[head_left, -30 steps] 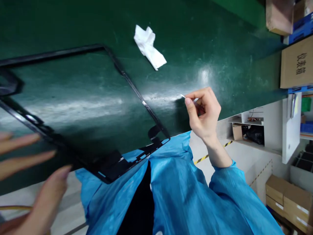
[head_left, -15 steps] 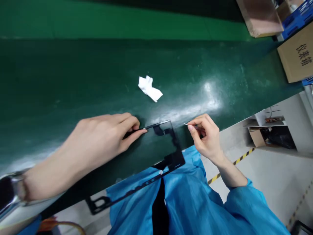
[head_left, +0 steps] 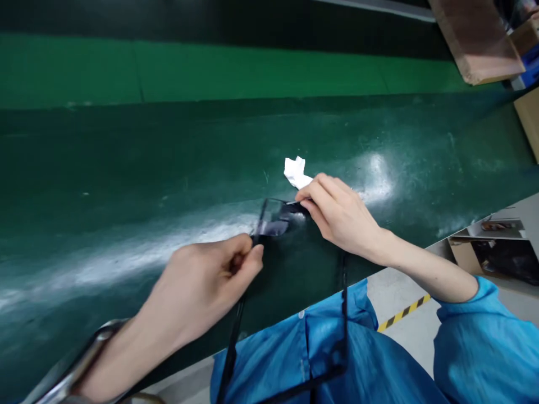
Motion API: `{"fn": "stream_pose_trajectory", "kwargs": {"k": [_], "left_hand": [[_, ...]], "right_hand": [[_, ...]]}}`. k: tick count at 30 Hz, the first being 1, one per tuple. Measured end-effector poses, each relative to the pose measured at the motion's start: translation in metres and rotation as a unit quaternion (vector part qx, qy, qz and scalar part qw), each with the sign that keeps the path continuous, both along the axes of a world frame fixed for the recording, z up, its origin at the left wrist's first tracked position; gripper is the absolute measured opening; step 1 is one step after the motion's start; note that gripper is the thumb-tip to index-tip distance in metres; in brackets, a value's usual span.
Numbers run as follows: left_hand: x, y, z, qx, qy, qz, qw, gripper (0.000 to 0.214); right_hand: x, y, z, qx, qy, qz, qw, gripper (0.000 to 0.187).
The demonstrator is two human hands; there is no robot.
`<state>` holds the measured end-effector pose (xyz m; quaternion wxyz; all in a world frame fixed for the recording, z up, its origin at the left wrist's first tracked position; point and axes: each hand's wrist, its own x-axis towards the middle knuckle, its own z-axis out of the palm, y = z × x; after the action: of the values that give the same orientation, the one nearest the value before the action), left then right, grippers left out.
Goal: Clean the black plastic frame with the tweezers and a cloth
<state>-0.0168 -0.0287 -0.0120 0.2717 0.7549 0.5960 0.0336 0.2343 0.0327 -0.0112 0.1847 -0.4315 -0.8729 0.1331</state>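
My left hand (head_left: 206,280) is closed in a pinch on one side bar of a thin black rectangular frame (head_left: 344,308). The frame is held up off the bench, its lower part hanging in front of the blue garment. At its upper end, a dark glossy patch (head_left: 275,226) shows between my two hands. My right hand (head_left: 341,219) pinches a thin, light-coloured stick (head_left: 290,202), whose tip lies along the frame's upper edge. The fingers hide most of the stick, and I cannot tell whether they also touch the frame.
A crumpled white piece of paper (head_left: 295,171) lies on the green bench (head_left: 126,163), just behind my right fingers. A flat brown board (head_left: 475,42) and a carton (head_left: 529,120) are at the far right. Below the bench edge stands a shelf (head_left: 497,230).
My right hand has moved in from the right to the frame's upper edge. The frame has turned, with my left hand still pinching it. The view has shifted.
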Motion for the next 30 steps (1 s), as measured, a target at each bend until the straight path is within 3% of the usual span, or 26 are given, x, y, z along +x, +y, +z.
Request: {"fn": "stream_pose_trajectory", "kwargs": {"k": [4, 8, 12, 15, 20, 25, 30], "left_hand": [[-0.001, -0.004, -0.005, 0.032, 0.009, 0.026, 0.999, 0.059], [-0.005, -0.007, -0.007, 0.108, 0.051, 0.036, 0.992, 0.063], [-0.022, 0.01, -0.01, 0.258, 0.011, -0.022, 0.966, 0.031], [-0.028, 0.029, -0.019, 0.331, -0.036, -0.073, 0.94, 0.042], [-0.023, 0.035, -0.031, 0.304, -0.047, -0.05, 0.95, 0.036], [-0.025, 0.034, -0.034, 0.316, -0.069, -0.067, 0.944, 0.034], [-0.023, 0.032, -0.028, 0.299, -0.047, -0.038, 0.952, 0.035]], "right_hand": [[-0.009, 0.018, 0.015, 0.067, 0.043, 0.008, 0.997, 0.025], [-0.012, 0.023, 0.004, 0.062, 0.101, 0.007, 0.993, 0.02], [-0.009, 0.022, -0.008, 0.087, 0.197, -0.064, 0.974, 0.011], [-0.006, 0.023, -0.006, 0.111, 0.233, -0.109, 0.96, 0.013], [-0.006, 0.024, -0.001, 0.125, 0.296, -0.151, 0.935, 0.01], [-0.004, 0.022, 0.002, 0.107, 0.281, -0.178, 0.937, 0.009], [-0.006, 0.02, 0.004, 0.058, 0.27, -0.073, 0.958, 0.011]]}}
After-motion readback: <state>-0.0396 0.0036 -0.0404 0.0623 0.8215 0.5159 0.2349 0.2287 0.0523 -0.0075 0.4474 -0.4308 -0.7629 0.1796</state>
